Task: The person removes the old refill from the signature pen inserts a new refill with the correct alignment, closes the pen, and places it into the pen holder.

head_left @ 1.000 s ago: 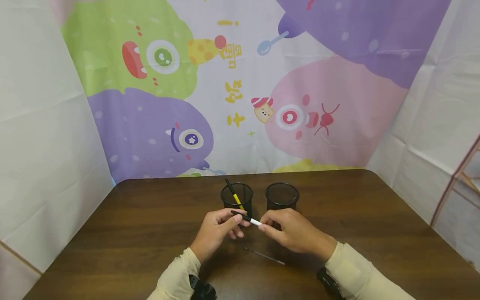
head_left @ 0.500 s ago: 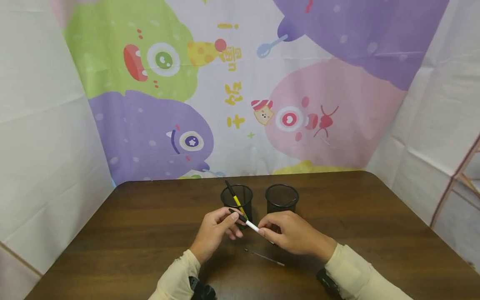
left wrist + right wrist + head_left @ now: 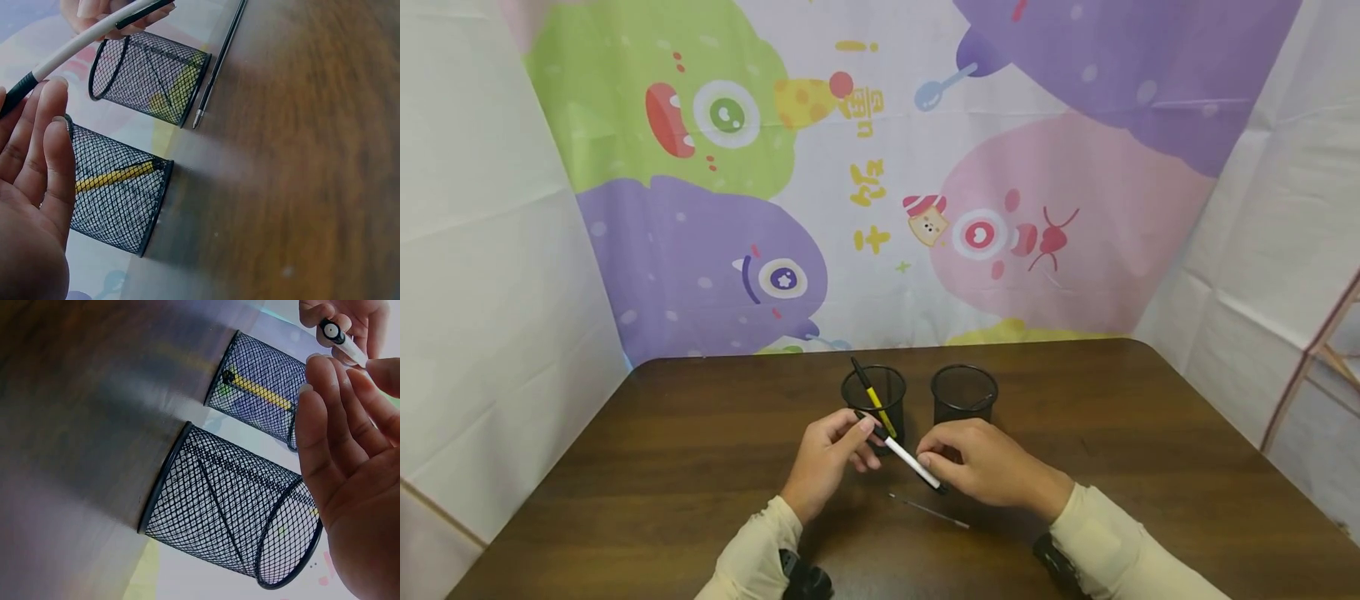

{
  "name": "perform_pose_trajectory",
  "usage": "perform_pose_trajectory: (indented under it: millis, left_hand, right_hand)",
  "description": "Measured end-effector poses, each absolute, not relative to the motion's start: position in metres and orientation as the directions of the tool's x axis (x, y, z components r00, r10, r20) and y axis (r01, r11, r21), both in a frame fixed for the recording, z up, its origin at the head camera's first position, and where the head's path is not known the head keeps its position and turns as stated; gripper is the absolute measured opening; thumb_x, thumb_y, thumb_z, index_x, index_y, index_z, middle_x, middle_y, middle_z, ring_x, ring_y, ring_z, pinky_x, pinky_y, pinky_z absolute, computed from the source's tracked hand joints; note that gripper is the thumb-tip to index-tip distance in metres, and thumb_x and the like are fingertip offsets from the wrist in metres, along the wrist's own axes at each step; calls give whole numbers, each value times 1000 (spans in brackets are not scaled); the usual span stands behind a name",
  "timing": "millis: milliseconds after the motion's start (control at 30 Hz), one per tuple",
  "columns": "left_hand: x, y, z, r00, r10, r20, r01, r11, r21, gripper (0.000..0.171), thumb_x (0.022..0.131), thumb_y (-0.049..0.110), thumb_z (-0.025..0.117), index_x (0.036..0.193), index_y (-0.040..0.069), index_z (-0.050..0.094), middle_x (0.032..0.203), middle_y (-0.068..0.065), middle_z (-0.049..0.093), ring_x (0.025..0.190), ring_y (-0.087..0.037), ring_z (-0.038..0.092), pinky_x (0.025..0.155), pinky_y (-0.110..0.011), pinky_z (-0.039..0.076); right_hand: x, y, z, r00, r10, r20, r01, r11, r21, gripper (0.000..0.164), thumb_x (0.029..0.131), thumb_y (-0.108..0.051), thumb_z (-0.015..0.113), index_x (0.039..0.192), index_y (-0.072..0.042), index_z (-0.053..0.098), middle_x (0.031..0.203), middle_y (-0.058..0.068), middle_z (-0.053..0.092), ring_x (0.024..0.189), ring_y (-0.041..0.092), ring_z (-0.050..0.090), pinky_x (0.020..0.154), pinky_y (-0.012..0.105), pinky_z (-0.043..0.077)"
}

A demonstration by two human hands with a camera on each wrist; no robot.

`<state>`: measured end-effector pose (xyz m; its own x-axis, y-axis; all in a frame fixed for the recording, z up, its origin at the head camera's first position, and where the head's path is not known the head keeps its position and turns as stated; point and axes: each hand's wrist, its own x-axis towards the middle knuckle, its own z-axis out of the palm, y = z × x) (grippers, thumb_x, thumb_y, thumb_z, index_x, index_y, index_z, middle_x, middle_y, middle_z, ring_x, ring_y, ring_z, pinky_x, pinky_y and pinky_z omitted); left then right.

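Observation:
My left hand [image 3: 829, 457] pinches the dark grip end of a white-and-black pen [image 3: 912, 461] between thumb and fingertips. The pen slants down to the right, and its black clip [image 3: 145, 12] shows in the left wrist view. My right hand [image 3: 981, 460] is beside the white barrel, fingers relaxed, thumb tip right at the pen; in the right wrist view its thumb [image 3: 384, 376] stands apart from the fingers and overlaps the barrel. A thin pen refill [image 3: 928, 510] lies on the table below the hands, its metal tip [image 3: 197, 119] visible in the left wrist view.
Two black mesh pen cups stand behind the hands. The left cup [image 3: 850, 398] holds a yellow-and-black pen [image 3: 874, 396]; inside the right cup [image 3: 964, 412] leans a thin dark rod [image 3: 219, 509]. The brown table [image 3: 662, 467] is enclosed by printed and white cloth [image 3: 880, 308].
My left hand has risen slightly with the pen, which tilts more steeply. The white barrel, earlier partly covered by my right fingers, now shows along its length. My right hand has barely moved.

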<state>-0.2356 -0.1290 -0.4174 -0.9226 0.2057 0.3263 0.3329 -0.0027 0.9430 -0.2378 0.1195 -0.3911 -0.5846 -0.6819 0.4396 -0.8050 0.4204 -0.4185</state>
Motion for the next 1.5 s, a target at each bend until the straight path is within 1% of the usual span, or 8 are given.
perform_pose_trajectory:
  millis: [133,233,400,733,900,1067,1233,1500]
  left_hand:
    - [-236,-128,-418,-925,206,320,327,-2,945,29,102,20,60,91,-6,65,85,-17,71,61,-21,68,58,-30,55]
    - [-236,-128,-418,-924,205,322,329,1,944,29,102,20,61,89,-6,64,84,-18,70,61,-21,68,58,-30,55]
    - [-236,-129,-417,-924,196,328,334,-7,943,29,102,19,61,89,-6,64,84,-19,69,61,-21,68,58,-30,55]
    - [-236,-134,-415,-925,175,337,345,18,939,30,102,21,61,87,-5,63,81,-17,69,61,-22,68,58,-31,55]
    - [-236,-135,-412,-929,158,333,343,34,939,29,101,20,62,86,-4,63,80,-17,68,60,-22,68,58,-31,55]
    - [-237,-136,-408,-930,142,339,349,52,936,30,101,22,63,86,-4,64,79,-18,68,60,-23,68,58,-32,55]
    - [-238,-139,-405,-929,130,346,357,65,932,27,100,21,64,87,-3,65,78,-17,68,60,-22,68,58,-32,56]
    - [-241,-143,-403,-915,151,374,393,122,911,24,100,20,65,89,-2,67,81,-24,68,61,-23,68,59,-34,57]
  right_hand:
    - [-237,120,-392,-585,-686,433,-805,425,-414,8,99,-21,66,99,-16,72,84,-19,63,72,-1,56,64,23,50]
    - [-237,120,-392,-583,-688,432,-806,422,-414,8,99,-22,66,99,-17,72,84,-19,63,72,-1,57,65,22,49]
    - [-237,120,-391,-579,-690,434,-808,416,-417,7,100,-23,65,100,-19,71,85,-18,63,73,0,57,65,22,50]
    - [-237,119,-390,-588,-697,411,-802,437,-407,11,100,-23,65,102,-15,73,88,-18,64,76,-1,58,69,24,51]
    - [-236,120,-390,-596,-696,400,-796,447,-409,13,101,-24,64,102,-16,73,88,-18,64,77,0,58,69,25,51]
    - [-236,120,-390,-597,-697,397,-796,452,-404,13,101,-24,64,102,-15,73,90,-17,64,79,0,58,71,28,52]
    - [-236,120,-389,-598,-703,384,-792,447,-416,12,101,-24,64,101,-15,73,89,-17,64,78,0,58,69,27,52]
    - [-235,120,-390,-598,-704,382,-792,446,-417,11,101,-24,64,101,-18,72,87,-18,62,76,1,56,68,25,51]
